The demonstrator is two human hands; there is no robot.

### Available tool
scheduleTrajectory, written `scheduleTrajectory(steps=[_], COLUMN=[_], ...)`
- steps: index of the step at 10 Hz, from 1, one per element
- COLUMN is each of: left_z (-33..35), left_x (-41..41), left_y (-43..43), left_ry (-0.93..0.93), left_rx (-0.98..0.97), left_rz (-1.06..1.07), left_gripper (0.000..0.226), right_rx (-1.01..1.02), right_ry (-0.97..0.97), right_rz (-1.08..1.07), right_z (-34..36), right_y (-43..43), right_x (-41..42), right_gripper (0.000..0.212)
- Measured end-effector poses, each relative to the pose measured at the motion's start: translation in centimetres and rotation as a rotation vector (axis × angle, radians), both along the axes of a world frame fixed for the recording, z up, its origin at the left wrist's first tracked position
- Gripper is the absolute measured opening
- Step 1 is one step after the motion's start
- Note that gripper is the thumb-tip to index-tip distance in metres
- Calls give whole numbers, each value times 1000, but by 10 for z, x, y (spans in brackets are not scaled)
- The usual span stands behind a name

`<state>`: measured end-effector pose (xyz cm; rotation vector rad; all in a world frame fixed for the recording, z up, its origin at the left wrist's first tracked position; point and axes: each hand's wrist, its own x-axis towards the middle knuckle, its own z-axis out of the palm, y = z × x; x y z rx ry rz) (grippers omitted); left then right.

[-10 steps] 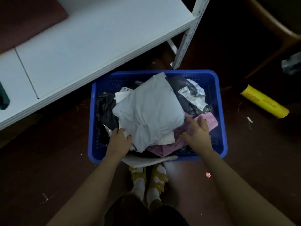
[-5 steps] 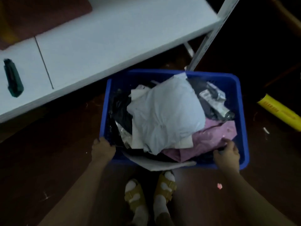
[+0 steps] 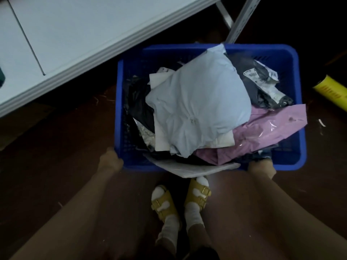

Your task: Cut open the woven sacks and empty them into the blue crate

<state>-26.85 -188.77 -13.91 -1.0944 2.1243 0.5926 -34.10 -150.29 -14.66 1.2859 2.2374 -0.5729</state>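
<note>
The blue crate (image 3: 293, 59) stands on the dark floor just in front of my feet, heaped with bagged parcels. A pale blue parcel (image 3: 201, 102) lies on top, a pink one (image 3: 270, 132) to its right, black ones at the left and back. A flat grey parcel (image 3: 191, 168) hangs over the crate's near rim. My left hand (image 3: 109, 162) grips the near left corner of the rim. My right hand (image 3: 262, 167) grips the near rim towards the right. No woven sack is in view.
A white shelf (image 3: 75, 38) slants across the upper left, with its metal upright (image 3: 242, 17) behind the crate. A yellow roll (image 3: 332, 91) lies on the floor at the right edge. My feet in yellow sandals (image 3: 180, 199) stand close to the crate.
Both hands left the parcels and moved out to the crate's near rim, which they now grip. The view has come closer to the crate and shifted left.
</note>
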Motion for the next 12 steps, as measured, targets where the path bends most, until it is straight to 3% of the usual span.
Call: scheduleTrajectory(steps=[3, 5, 6, 7, 9, 12], left_z=[-6, -6, 0, 13, 48, 110], left_x=[29, 36, 37, 44, 49, 62], left_y=[38, 56, 56, 49, 51, 79], left_ry=[-138, -190, -177, -127, -66, 53], left_rx=[125, 144, 156, 138, 128, 45], left_rz=[79, 87, 104, 140, 157, 293], left_gripper=[51, 37, 30, 36, 50, 36], right_rx=[-42, -134, -167, -235, -257, -421], right_ry=[91, 145, 92, 35, 84, 178], right_rz=[182, 233, 300, 426, 601, 803], right_z=[18, 31, 36, 43, 62, 142], right_y=[24, 14, 5, -13, -39, -34], right_x=[-32, -42, -36, -29, -31, -28], right_gripper=[44, 37, 39, 46, 37, 39])
